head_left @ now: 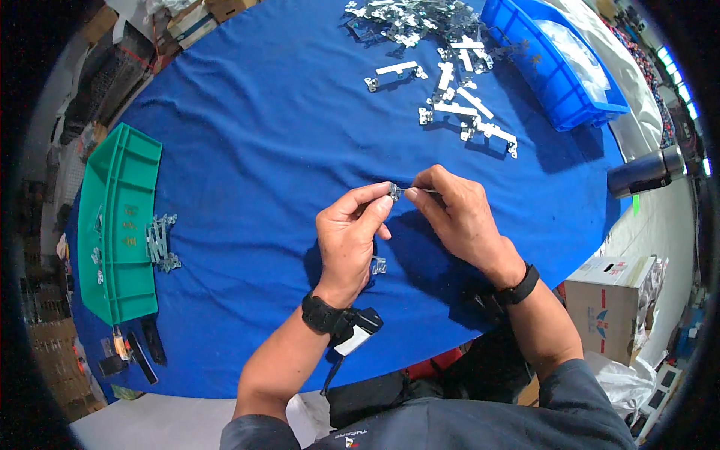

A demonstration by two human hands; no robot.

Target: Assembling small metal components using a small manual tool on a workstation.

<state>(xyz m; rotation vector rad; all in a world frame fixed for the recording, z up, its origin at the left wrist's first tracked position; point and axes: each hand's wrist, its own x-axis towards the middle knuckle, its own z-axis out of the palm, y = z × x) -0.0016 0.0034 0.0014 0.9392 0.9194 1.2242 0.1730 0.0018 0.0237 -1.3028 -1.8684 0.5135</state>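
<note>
Over the middle of the blue cloth, my left hand (349,236) pinches a small metal bracket (393,193) between thumb and fingers. My right hand (459,214) is closed in a pinch just to its right, on a thin metal piece (406,190) that reaches the bracket. Whether that piece is part of the bracket or separate, I cannot tell. Beside the heel of my left hand shows another small metal part (379,265), partly hidden. A strapped device (360,330) sits at my left wrist, and a black band (520,285) circles my right wrist.
Several white and silver metal brackets (457,109) lie loose toward the back, beside a heap (409,22). A blue bin (551,75) stands back right, near a dark bottle (646,172). At left is a divided green tray (135,262) with brackets (161,241) by it.
</note>
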